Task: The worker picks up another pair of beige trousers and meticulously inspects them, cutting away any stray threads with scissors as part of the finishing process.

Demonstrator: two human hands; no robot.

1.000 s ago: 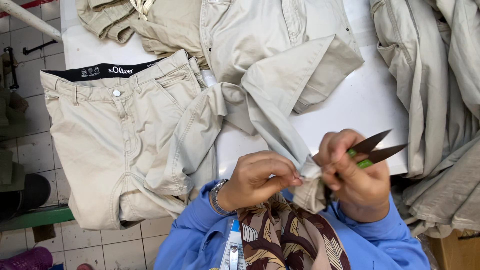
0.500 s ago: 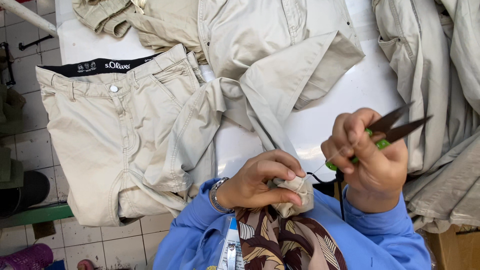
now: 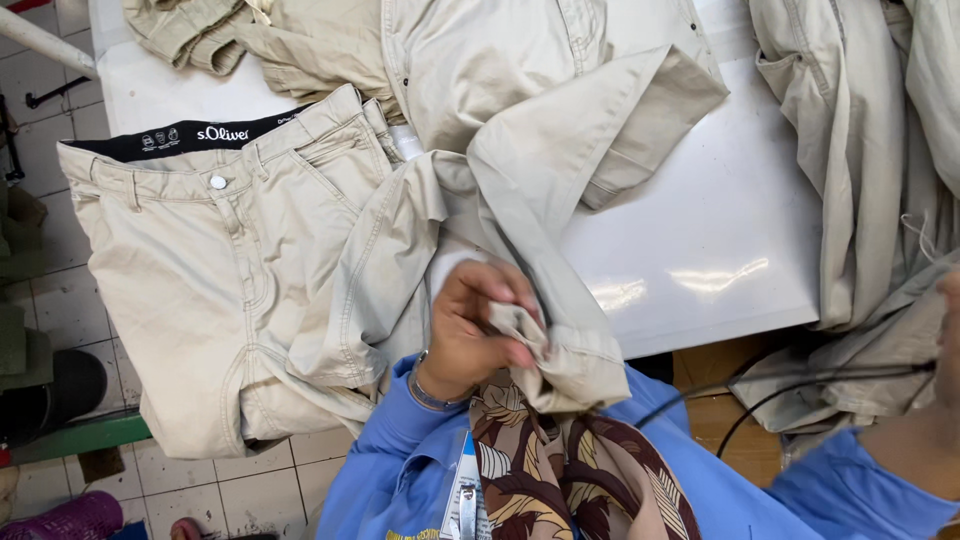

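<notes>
Now my left hand (image 3: 478,330) alone pinches the trouser hem (image 3: 545,350) at the near edge of the white table (image 3: 700,240), fingers pressed together on the fold. My right hand (image 3: 945,330) has swung out to the frame's right edge since half a second ago, the snips gone from view; its grip I cannot tell.

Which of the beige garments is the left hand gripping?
The trousers with the black waistband: the left hand bunches its leg hem.

Bright overhead glare on white table (image 3: 700,270), perhaps.
</notes>
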